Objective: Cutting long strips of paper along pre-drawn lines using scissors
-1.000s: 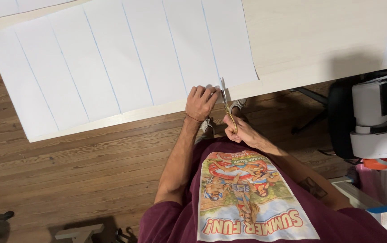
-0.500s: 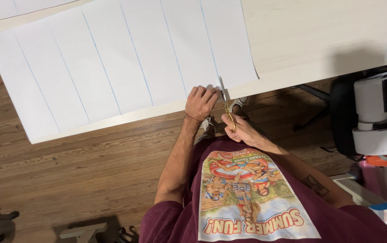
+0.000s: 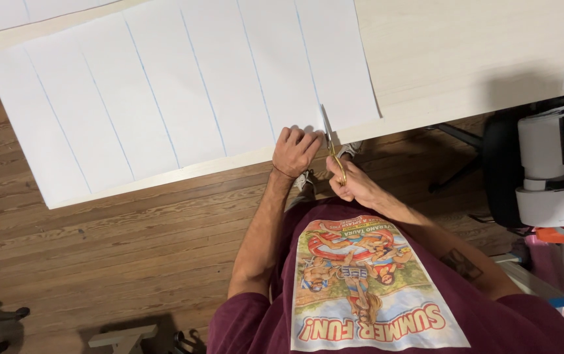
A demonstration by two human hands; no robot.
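Right hand (image 3: 354,185) has its grip clenched around the gold handles of the scissors (image 3: 332,145), with the blades pointing away from the body and entering the near edge of the big white paper sheet (image 3: 184,98). Left hand (image 3: 296,151) is pressing flat on the sheet just beside the blades, at the near edge of the counter (image 3: 465,59); its fingers are curled down on the paper and grasp nothing. The sheet covers most of the left part of the counter and hangs a little over the near edge and the left corner. Thin blue lines run across it toward the far edge, and the blades sit on one of them. To cut well here, I think the left hand should keep the paper tight and close to the blades, so that they follow the blue line with long, calm strokes. A black and white chair (image 3: 544,164) stands at the right, well apart from the hands.
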